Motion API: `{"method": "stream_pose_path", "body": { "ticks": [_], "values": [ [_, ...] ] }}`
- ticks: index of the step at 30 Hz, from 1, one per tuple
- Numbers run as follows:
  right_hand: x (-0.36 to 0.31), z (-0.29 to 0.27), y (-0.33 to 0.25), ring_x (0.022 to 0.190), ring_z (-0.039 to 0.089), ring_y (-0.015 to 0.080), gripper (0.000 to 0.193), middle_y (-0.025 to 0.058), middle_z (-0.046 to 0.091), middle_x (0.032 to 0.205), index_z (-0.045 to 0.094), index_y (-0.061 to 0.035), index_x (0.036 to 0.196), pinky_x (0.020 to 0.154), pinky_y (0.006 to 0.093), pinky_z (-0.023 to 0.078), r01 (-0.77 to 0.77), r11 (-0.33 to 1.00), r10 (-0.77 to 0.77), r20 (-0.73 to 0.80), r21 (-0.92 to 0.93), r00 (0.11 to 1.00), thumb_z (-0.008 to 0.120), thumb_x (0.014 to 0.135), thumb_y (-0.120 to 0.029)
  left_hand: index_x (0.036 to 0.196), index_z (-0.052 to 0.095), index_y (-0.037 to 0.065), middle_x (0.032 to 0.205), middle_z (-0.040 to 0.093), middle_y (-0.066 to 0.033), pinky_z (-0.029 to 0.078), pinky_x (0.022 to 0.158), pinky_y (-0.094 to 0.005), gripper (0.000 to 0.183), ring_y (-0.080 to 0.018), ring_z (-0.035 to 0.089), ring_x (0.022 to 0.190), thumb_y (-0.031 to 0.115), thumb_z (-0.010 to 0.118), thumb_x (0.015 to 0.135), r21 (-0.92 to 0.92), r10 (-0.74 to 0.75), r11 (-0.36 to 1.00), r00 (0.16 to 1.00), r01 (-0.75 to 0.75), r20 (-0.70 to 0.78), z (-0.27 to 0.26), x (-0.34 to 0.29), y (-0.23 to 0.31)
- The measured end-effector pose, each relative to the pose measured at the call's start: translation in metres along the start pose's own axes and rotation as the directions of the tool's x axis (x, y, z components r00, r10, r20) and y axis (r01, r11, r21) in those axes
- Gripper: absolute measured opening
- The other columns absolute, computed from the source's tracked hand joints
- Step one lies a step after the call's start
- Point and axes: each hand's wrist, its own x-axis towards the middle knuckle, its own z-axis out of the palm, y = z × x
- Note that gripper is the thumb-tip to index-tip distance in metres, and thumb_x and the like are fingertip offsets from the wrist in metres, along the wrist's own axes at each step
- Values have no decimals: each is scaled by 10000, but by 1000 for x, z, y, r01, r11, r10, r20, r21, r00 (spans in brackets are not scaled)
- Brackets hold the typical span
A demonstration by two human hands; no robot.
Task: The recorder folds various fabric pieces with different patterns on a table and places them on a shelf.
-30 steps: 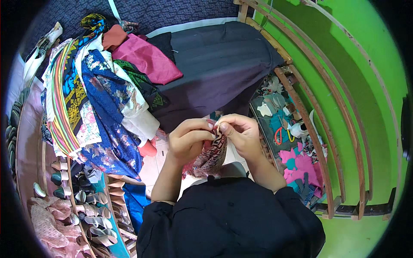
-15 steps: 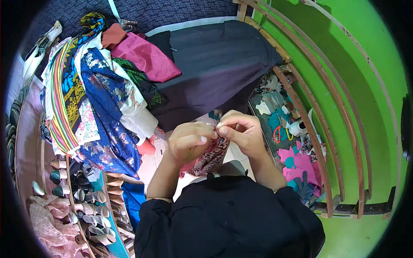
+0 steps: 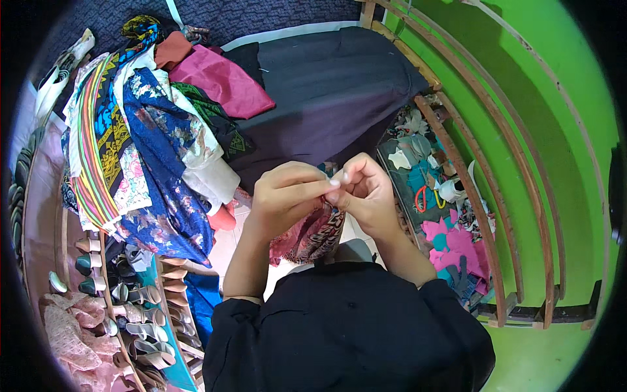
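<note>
In front of my chest, my left hand and my right hand meet, fingertips pinched together. From beneath their fingers hangs a red, cream and dark patterned cloth, its upper edge gathered in the pinch. Both hands are closed on this cloth. Whether something small, such as a pin or thread, sits between the fingertips I cannot make out. The cloth's lower part falls over my lap, with a pinkish-red portion on its left.
Ahead stands a surface draped in dark cloth. Colourful fabrics are heaped at the left, above racks of shoes. On the right are orange-handled scissors, pink scraps and curved wooden slats by a green wall.
My left hand has turned and its fingers now reach across to the right fingertips. Both hands have risen slightly, and the cloth below has shifted a little.
</note>
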Motion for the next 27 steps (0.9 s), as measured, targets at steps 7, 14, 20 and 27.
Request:
{"method": "stream_pose_path", "body": {
  "ticks": [7,14,20,27],
  "values": [
    [29,-6,19,691,459,55,355,8,449,785,348,-85,827,638,211,419,230,973,-229,-76,8,970,672,732,25,805,640,19,710,613,-83,495,633,-296,268,-221,618,677,-135,571,598,-198,-65,980,970,18,-236,24,-7,-29],
    [42,-15,22,695,412,111,272,30,419,773,416,-48,812,659,226,363,571,615,-741,-151,-544,655,671,720,-38,902,494,3,829,612,-119,466,643,-261,183,-176,606,734,-111,460,763,-193,-178,972,952,131,-250,38,45,-46],
    [29,-17,80,817,518,297,313,146,498,914,482,-17,947,734,349,412,293,399,-497,64,-869,866,646,684,-63,905,460,-9,703,576,-108,452,555,-255,96,-138,593,615,-54,451,821,-77,-167,985,971,156,-168,28,101,-66],
    [31,-87,161,1061,472,348,756,198,448,1179,328,-4,1257,911,406,363,-75,405,-250,-190,-911,949,709,635,-202,912,509,-3,778,592,-84,437,621,-241,86,-122,568,681,58,471,864,-93,-135,990,916,108,-377,-18,170,-75]
  ]
}}
